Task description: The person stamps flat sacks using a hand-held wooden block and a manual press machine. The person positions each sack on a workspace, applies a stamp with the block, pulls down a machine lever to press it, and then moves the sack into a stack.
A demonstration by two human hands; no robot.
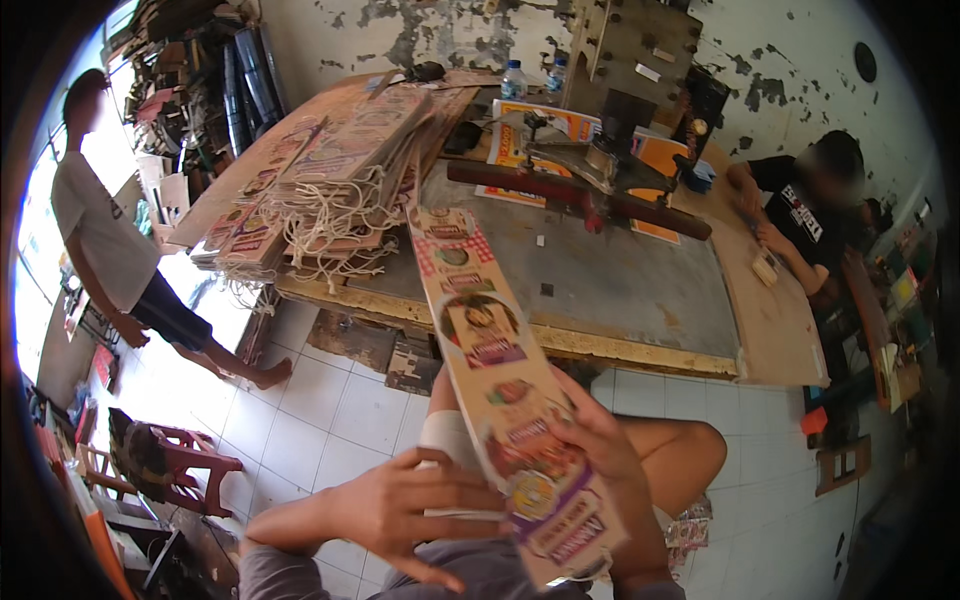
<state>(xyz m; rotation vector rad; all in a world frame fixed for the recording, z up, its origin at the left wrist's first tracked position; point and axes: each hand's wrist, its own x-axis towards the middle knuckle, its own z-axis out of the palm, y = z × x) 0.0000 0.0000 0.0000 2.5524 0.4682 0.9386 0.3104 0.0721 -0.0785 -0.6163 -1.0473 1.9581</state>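
A long printed cardboard strip (490, 335) with food pictures and a red checked band slants from my lap up to the table edge. My right hand (600, 440) grips its right side near the lower end, thumb across the printed face. My left hand (415, 510) is beside its lower left edge with fingers spread; whether the fingertips touch it I cannot tell. At the left of the table lie piles of similar printed strips (340, 150), with white strings (330, 225) hanging from their near ends.
The wooden worktable (640, 355) bears a metal press (600, 160) with a dark red crossbar. Two water bottles (514, 80) stand behind. One person (110, 220) stands at left, another (805, 210) sits at right. A red plastic stool (195, 465) stands on the tiled floor.
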